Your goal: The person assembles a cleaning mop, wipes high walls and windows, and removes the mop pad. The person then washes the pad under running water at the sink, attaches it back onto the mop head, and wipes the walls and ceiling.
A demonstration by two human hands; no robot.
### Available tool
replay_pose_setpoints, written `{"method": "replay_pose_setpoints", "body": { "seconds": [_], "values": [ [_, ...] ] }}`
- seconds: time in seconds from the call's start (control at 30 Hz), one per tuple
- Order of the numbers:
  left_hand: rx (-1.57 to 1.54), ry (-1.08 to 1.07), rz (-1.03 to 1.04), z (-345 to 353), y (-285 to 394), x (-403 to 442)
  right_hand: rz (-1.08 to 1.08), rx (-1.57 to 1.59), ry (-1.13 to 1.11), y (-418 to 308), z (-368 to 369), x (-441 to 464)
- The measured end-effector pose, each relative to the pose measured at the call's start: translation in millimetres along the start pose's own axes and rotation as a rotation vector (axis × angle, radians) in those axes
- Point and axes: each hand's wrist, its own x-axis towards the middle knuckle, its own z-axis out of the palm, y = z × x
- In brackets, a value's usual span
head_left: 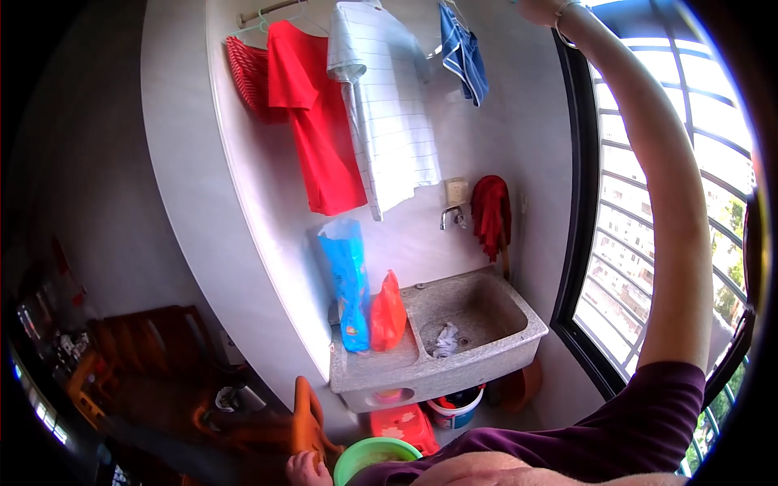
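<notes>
My right arm reaches up along the window, and my right hand (541,11) is at the top edge, partly cut off. A bit of teal shows beside its fingers, too little to name. My left hand (308,470) is low at the bottom edge with fingers curled; what they close on is hidden. It lies between the orange-brown wooden chair (305,413) and a green basin (348,462). On a rod (271,11) hang a red shirt (312,121), a white striped shirt (393,113), a red striped garment (250,77) and blue shorts (463,55).
A stone sink (519,324) holds a pale cloth (446,340). A blue bag (348,283) and a red bag (389,314) stand on its ledge. Below are a red stool (405,425) and a bucket (455,415). The barred window (624,194) lies right; a tap (451,217) is above the sink.
</notes>
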Motion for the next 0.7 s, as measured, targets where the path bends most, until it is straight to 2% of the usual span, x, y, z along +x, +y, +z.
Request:
{"method": "replay_pose_setpoints", "body": {
  "seconds": [0.03,0.4,0.43,0.5,0.6,0.63,0.7],
  "values": [
    [-0.030,-0.011,-0.089,-7,12,3,0.005,-0.005,-0.015,-11,-8,0],
    [-0.072,-0.019,-0.152,-7,25,3,0.102,-0.127,-0.295,-119,-82,-2],
    [-0.085,-0.016,-0.155,-8,26,5,0.102,-0.131,-0.297,-119,-77,-1],
    [-0.097,-0.008,-0.167,-9,29,8,0.048,-0.040,-0.141,-117,-61,1],
    [-0.114,0.003,-0.182,-12,35,13,0.011,0.046,-0.022,-124,-51,5],
    [-0.122,0.007,-0.185,-13,37,13,0.011,0.046,-0.023,-130,-55,7],
    [-0.130,0.010,-0.193,-15,39,16,0.051,0.017,-0.201,-145,-66,13]
  ]
}}
